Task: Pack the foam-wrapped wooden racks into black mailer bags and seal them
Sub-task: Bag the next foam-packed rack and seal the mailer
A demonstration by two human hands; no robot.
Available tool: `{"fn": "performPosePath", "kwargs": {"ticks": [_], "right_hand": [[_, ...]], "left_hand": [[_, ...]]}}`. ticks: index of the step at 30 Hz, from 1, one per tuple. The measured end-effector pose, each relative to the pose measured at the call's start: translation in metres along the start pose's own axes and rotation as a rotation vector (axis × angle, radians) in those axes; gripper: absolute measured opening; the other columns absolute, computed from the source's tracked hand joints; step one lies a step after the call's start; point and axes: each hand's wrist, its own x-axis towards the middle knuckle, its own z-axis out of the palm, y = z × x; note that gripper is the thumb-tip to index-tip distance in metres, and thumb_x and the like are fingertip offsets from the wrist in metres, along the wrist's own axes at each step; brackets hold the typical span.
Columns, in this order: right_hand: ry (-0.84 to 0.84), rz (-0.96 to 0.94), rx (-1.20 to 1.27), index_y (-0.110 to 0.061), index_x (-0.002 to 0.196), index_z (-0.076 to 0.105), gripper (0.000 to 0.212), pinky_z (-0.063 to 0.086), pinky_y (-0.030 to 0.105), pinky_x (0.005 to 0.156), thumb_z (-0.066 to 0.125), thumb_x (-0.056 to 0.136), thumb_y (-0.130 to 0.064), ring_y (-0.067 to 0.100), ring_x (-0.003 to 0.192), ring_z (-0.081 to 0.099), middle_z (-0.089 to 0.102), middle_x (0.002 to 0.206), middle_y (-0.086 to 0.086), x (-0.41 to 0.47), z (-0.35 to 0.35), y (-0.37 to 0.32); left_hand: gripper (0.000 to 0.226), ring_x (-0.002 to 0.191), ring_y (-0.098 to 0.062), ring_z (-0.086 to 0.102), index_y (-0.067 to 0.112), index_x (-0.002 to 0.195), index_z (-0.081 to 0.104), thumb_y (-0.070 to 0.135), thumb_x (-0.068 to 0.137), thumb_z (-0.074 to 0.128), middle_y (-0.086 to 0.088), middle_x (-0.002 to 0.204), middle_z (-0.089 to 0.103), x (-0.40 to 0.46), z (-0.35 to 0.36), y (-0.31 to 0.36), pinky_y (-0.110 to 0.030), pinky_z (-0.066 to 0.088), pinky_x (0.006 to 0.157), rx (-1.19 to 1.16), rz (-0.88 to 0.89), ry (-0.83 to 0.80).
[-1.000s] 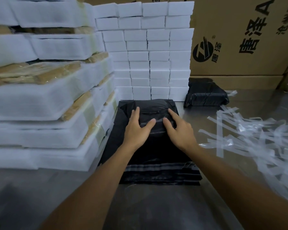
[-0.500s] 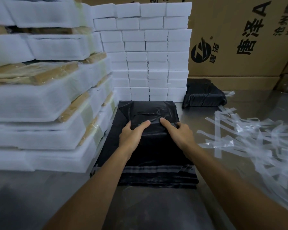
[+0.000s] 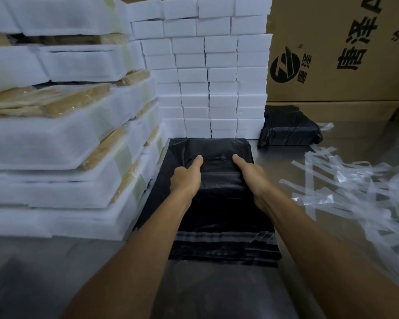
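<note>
- Since a second ago both hands have slid apart from the parcel's top to its side edges.
- The black mailer bag (image 3: 219, 171) looks slick and soft over a stiff, light rack; best held by the sides.
- It lies on the table (image 3: 217, 293); left hand (image 3: 186, 179) and right hand (image 3: 251, 178) clasp it, thumbs on top, fingers hidden.

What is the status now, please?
Both hands, left and right, gripping black packed parcel atop mailer bag stack. Seal not visible. Nothing blocking.
</note>
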Motion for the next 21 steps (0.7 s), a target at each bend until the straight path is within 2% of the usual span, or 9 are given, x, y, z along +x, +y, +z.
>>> {"fn": "performPosePath", "kwargs": {"ticks": [2, 4, 6, 8, 10, 14, 16, 18, 21], "right_hand": [[-0.035, -0.043, 0.041, -0.025, 0.105, 0.068, 0.039, 0.053, 0.033, 0.087, 0.056, 0.093, -0.059, 0.018, 0.097, 0.068, 0.071, 0.11, 0.001, -0.007, -0.001, 0.006], [-0.034, -0.1, -0.004, -0.025, 0.119, 0.068, 0.05, 0.049, 0.029, 0.086, 0.052, 0.092, -0.065, 0.015, 0.103, 0.066, 0.069, 0.116, -0.004, -0.016, -0.004, 0.011], [-0.036, -0.162, -0.087, -0.021, 0.135, 0.061, 0.069, 0.046, 0.032, 0.096, 0.049, 0.089, -0.072, 0.019, 0.115, 0.062, 0.066, 0.124, -0.005, -0.022, -0.006, 0.015], [-0.045, -0.196, -0.168, -0.021, 0.142, 0.054, 0.083, 0.041, 0.037, 0.107, 0.047, 0.084, -0.079, 0.023, 0.127, 0.056, 0.06, 0.136, -0.001, -0.026, -0.009, 0.017], [-0.025, -0.184, -0.328, -0.025, 0.146, 0.051, 0.09, 0.026, 0.046, 0.119, 0.039, 0.081, -0.087, 0.027, 0.138, 0.045, 0.051, 0.148, 0.001, -0.027, -0.015, 0.018], [-0.007, -0.144, -0.469, -0.023, 0.145, 0.052, 0.095, 0.019, 0.048, 0.121, 0.032, 0.08, -0.09, 0.029, 0.142, 0.04, 0.05, 0.15, 0.004, -0.03, -0.023, 0.02], [0.01, -0.14, -0.454, -0.02, 0.136, 0.06, 0.09, 0.021, 0.049, 0.121, 0.034, 0.082, -0.088, 0.027, 0.137, 0.044, 0.058, 0.14, 0.003, -0.033, -0.022, 0.019], [0.033, -0.164, -0.424, -0.029, 0.105, 0.067, 0.066, 0.022, 0.049, 0.12, 0.036, 0.085, -0.084, 0.022, 0.123, 0.051, 0.063, 0.109, -0.008, -0.037, -0.019, 0.018], [0.05, -0.223, -0.315, -0.031, 0.094, 0.067, 0.054, 0.032, 0.048, 0.116, 0.048, 0.084, -0.08, 0.018, 0.11, 0.057, 0.063, 0.09, -0.014, -0.044, -0.017, 0.018]], "left_hand": [[0.059, 0.095, -0.022, 0.062, 0.012, 0.105, 0.065, 0.065, 0.086, 0.051, -0.004, 0.109, 0.065, -0.006, -0.003, -0.008, -0.036, 0.049, 0.079, -0.116, 0.018, -0.042], [0.055, 0.096, -0.02, 0.063, 0.017, 0.098, 0.068, 0.067, 0.086, 0.05, 0.001, 0.101, 0.067, -0.012, -0.004, -0.016, -0.031, 0.047, 0.074, -0.13, 0.079, -0.057], [0.064, 0.122, -0.024, 0.054, 0.023, 0.115, 0.068, 0.075, 0.084, 0.045, 0.004, 0.119, 0.065, -0.016, -0.006, -0.025, -0.038, 0.043, 0.099, -0.006, 0.153, -0.039], [0.086, 0.144, -0.023, 0.028, 0.022, 0.139, 0.054, 0.083, 0.082, 0.032, 0.001, 0.146, 0.048, -0.016, -0.012, -0.032, -0.045, 0.009, 0.121, 0.242, 0.206, -0.002], [0.1, 0.148, -0.017, 0.016, 0.021, 0.147, 0.044, 0.088, 0.077, 0.021, -0.001, 0.156, 0.035, -0.017, -0.017, -0.036, -0.044, -0.009, 0.12, 0.337, 0.246, -0.03], [0.114, 0.15, -0.012, 0.011, 0.024, 0.148, 0.041, 0.096, 0.065, 0.013, 0.002, 0.158, 0.032, -0.014, -0.022, -0.038, -0.045, -0.014, 0.119, 0.355, 0.273, -0.142], [0.109, 0.15, -0.011, 0.007, 0.028, 0.148, 0.042, 0.095, 0.066, 0.017, 0.004, 0.159, 0.03, -0.014, -0.024, -0.033, -0.045, -0.015, 0.118, 0.327, 0.253, -0.178], [0.087, 0.151, -0.014, 0.007, 0.032, 0.144, 0.046, 0.087, 0.078, 0.032, 0.006, 0.158, 0.03, -0.017, -0.024, -0.028, -0.046, -0.011, 0.12, 0.276, 0.245, -0.183], [0.066, 0.132, -0.022, 0.05, 0.028, 0.121, 0.068, 0.07, 0.07, 0.068, 0.003, 0.134, 0.061, -0.026, -0.028, -0.014, -0.046, 0.033, 0.114, -0.206, 0.196, -0.318]]}}
